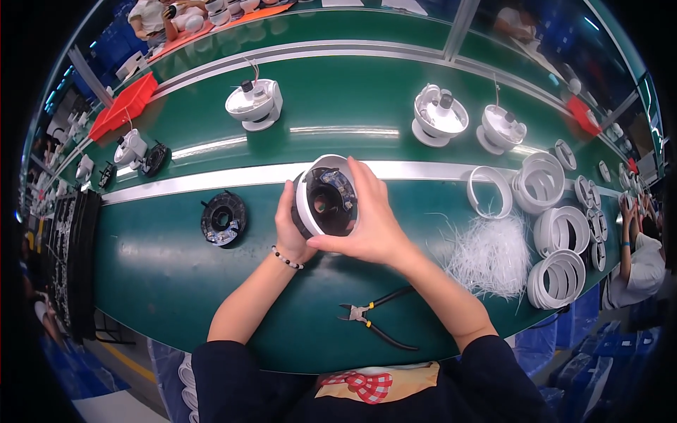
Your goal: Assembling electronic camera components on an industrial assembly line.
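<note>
Between both hands, above the green bench, I hold a white ring housing point(304, 204) with a black round insert point(345, 220) inside it. A curved strip of circuit board shows on the insert, around a dark central hole. My left hand point(289, 227) grips the housing from its left side, most of its fingers hidden behind. My right hand point(377, 222) wraps the right side, thumb along the lower rim. To the left lies a similar black ring part point(224, 219) with a board on it. Diagonal cutters point(360, 312) with black handles lie open below my right forearm.
White rings point(557, 278) stand stacked at the right, beside a pile of clear plastic strips point(492, 257). White dome camera bodies point(254, 104) sit on the conveyor point(338, 92) beyond a pale rail. A black rack point(74, 261) borders the bench's left end; other people work farther off.
</note>
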A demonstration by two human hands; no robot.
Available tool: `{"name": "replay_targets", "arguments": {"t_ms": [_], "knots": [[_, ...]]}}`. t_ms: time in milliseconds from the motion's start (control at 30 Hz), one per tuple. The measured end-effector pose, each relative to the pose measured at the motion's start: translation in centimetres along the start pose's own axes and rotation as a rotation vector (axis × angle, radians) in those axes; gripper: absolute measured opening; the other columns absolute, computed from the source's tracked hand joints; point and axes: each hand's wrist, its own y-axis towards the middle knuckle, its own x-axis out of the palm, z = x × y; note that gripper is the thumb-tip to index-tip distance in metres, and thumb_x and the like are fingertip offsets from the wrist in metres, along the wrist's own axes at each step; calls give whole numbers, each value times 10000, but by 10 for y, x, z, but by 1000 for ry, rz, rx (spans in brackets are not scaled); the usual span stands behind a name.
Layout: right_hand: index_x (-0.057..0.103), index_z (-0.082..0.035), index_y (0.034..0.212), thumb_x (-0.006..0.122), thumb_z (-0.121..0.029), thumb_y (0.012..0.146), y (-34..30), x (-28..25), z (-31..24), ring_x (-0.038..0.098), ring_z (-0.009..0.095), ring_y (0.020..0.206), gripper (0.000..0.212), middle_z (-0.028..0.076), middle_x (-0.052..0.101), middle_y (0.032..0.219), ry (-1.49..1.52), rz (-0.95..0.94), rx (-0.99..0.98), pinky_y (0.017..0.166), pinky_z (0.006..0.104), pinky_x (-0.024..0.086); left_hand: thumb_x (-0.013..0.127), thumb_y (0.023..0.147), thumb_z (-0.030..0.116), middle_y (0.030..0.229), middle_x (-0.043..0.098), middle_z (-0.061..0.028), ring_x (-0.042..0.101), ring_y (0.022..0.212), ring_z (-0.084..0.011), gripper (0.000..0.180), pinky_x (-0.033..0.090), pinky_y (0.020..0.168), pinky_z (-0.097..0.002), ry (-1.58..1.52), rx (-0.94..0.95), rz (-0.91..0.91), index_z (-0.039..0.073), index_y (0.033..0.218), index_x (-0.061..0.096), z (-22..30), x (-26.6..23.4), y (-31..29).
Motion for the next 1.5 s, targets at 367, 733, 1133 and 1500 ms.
{"name": "replay_targets", "arguments": {"t_ms": [367, 733, 1133, 1500], "knots": [[172, -10, 1325, 789, -366, 487, 3, -9, 2, 188, 444, 1202, 1100, 285, 121, 1321, 59, -50, -164, 977, 495, 225, 246, 876, 481, 1169, 486, -127, 486, 1068, -239, 577, 404, 912, -365, 37, 146, -57, 44, 1217, 405, 0, 6, -4], [197, 99, 1264, 794, -425, 425, 4, -11, -1, 290, 418, 1141, 1155, 266, 256, 1255, -95, 44, -94, 941, 457, 300, 192, 805, 670, 1219, 443, -122, 438, 1119, -236, 790, 367, 942, -363, 22, 67, -122, 42, 1255, 355, -7, 8, -1], [184, 128, 1255, 762, -527, 419, 0, -3, 4, 308, 403, 1128, 1210, 279, 256, 1242, -165, 21, 4, 915, 450, 325, 196, 770, 713, 1257, 407, -123, 415, 1142, -250, 845, 346, 956, -378, 150, 86, -39, 46, 1267, 342, -15, -1, -3], [137, 54, 1290, 782, -432, 465, -1, 17, 0, 330, 377, 1086, 1154, 218, 286, 1228, 80, 315, -3, 922, 455, 262, 365, 791, 573, 1221, 437, -132, 432, 1124, -262, 709, 348, 960, -387, -68, 184, -164, 34, 1252, 356, -12, 15, 3]]}}
